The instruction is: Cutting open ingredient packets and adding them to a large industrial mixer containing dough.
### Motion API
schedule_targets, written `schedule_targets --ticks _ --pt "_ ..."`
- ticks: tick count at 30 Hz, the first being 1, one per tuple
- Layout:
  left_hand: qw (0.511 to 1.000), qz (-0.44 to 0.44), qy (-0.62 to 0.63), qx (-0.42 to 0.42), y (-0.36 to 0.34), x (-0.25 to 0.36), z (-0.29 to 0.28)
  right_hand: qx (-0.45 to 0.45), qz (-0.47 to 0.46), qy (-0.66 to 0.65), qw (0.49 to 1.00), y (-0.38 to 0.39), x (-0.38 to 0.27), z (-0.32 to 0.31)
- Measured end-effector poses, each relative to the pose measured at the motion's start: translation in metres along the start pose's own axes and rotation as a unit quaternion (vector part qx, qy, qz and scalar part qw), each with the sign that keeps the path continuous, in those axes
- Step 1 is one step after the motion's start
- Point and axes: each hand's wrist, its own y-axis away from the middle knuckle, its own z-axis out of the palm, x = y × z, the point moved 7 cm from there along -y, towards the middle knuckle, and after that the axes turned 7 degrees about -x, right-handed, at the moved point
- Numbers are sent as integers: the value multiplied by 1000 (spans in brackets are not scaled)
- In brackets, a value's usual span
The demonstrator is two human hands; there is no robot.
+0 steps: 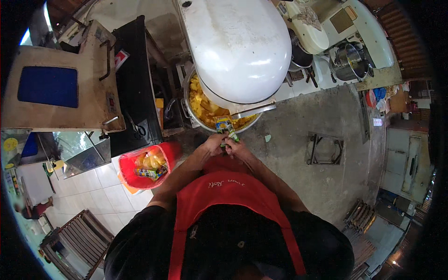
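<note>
Both my hands are closed on a small printed packet (225, 125) in blue, yellow and green. My left hand (214, 143) grips it from the left, and my right hand (235, 146) pinches it from the right, close beside the left. The packet is at the near rim of a large round metal bowl (187, 95). Chunky yellow stuff (198, 96) fills much of the bowl, with a browner, wet-looking patch near the packet. A big white rounded machine head (238, 46) covers the bowl's far right part. Whether the packet is torn open, I cannot tell.
A red bin (126, 168) to my left holds similar wrappers and yellowish plastic. Scissors (138, 129) lie on a black surface beside a beige cabinet (88, 88). A metal pot (347, 63) and pans stand far right. A square metal frame (325, 163) is on the concrete floor.
</note>
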Motion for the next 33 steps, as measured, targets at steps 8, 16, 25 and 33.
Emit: schedule_targets --ticks 8,16,25,33 --pt "982 74 161 72 -18 20 -3 -29 17 191 981 0 2 -8" --pt "982 42 118 143 -28 31 -14 84 39 145 985 20 -18 -8" --pt "913 208 -264 233 -101 27 -121 66 -30 158 985 23 -30 2" --pt "906 118 -303 270 -112 34 -102 37 45 141 988 25 -13 -12"
